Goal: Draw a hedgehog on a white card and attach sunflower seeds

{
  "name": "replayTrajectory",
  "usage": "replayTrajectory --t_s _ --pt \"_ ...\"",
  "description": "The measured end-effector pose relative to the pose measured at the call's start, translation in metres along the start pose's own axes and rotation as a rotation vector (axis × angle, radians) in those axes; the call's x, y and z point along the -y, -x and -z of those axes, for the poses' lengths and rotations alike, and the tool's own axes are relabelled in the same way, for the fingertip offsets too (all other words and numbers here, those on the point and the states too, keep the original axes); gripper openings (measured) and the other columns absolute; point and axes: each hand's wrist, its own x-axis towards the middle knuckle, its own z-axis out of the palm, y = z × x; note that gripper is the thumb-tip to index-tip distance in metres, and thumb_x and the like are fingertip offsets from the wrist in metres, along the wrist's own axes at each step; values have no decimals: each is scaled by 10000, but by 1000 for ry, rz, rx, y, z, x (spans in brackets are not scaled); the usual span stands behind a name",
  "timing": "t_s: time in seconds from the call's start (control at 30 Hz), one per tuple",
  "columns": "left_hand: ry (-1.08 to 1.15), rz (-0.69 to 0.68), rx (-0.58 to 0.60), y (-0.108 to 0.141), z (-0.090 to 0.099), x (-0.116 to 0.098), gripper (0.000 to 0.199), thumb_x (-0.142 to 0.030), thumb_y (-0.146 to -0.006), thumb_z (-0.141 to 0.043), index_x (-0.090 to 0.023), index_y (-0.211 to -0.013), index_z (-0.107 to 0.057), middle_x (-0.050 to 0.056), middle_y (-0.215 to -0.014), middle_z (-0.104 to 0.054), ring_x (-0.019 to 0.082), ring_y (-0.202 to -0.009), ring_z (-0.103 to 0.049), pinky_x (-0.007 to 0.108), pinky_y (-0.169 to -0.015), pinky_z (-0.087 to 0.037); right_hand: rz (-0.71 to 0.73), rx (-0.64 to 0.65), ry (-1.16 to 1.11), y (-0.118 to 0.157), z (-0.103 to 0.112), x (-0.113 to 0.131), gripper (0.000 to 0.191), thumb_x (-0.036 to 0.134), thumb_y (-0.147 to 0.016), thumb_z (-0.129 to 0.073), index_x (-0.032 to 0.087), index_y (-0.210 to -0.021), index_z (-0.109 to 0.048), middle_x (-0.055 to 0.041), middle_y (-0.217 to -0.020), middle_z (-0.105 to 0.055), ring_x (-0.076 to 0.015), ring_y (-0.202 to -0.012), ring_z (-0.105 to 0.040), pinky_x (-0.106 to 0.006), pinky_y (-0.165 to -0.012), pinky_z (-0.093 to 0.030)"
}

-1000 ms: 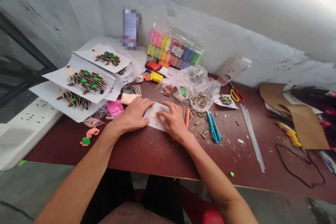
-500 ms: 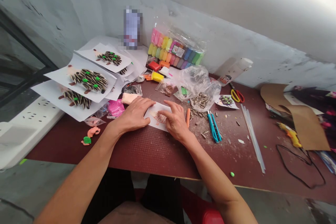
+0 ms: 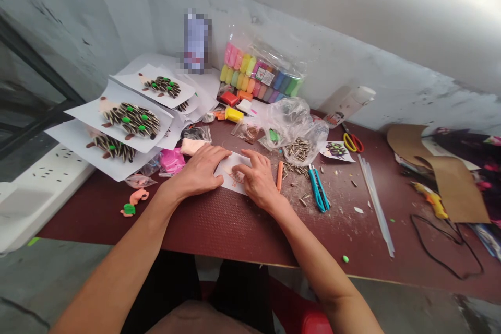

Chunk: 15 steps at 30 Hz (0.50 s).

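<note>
Between my hands a small white sheet of paper (image 3: 234,158) lies flat on the table, with a reddish-brown drawing on it. Part of the drawing is covered by fingers. My left hand (image 3: 200,168) rests over the sheet's left side, fingers stretched and thumb apart. On the right, my right hand (image 3: 259,178) lies over the sheet with its fingers spread and fingertips on or close to the drawing. Just beyond it are an orange stick (image 3: 279,176) and a teal utility knife (image 3: 319,189). A pale clay block (image 3: 192,146) sits behind my left hand.
Sunflower seeds (image 3: 298,150) spill from a clear bag. Paper sheets with seed hedgehogs (image 3: 133,120) are stacked left, near a power strip (image 3: 37,188). Coloured clay packs (image 3: 250,75), scissors (image 3: 353,142), glue sticks (image 3: 376,203) and a yellow glue gun (image 3: 432,199) lie around.
My right hand has shifted very slightly over the drawing, its fingers a little lower and closer together. My left hand stays in place.
</note>
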Motion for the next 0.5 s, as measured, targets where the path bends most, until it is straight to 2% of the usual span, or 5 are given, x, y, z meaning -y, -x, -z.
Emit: replayTrajectory --t_s 0.5 --pt "-4 12 5 0 -1 1 586 -209 -699 -563 -194 -1283 -597 111 -1237 -654 329 -1184 -569 526 -1102 -423 -23 -91 -35 3 3 -2 420 -2 -861 -520 255 -1093 -759 -100 -1482 -551 -270 -1385 -468 -497 -1123 -370"
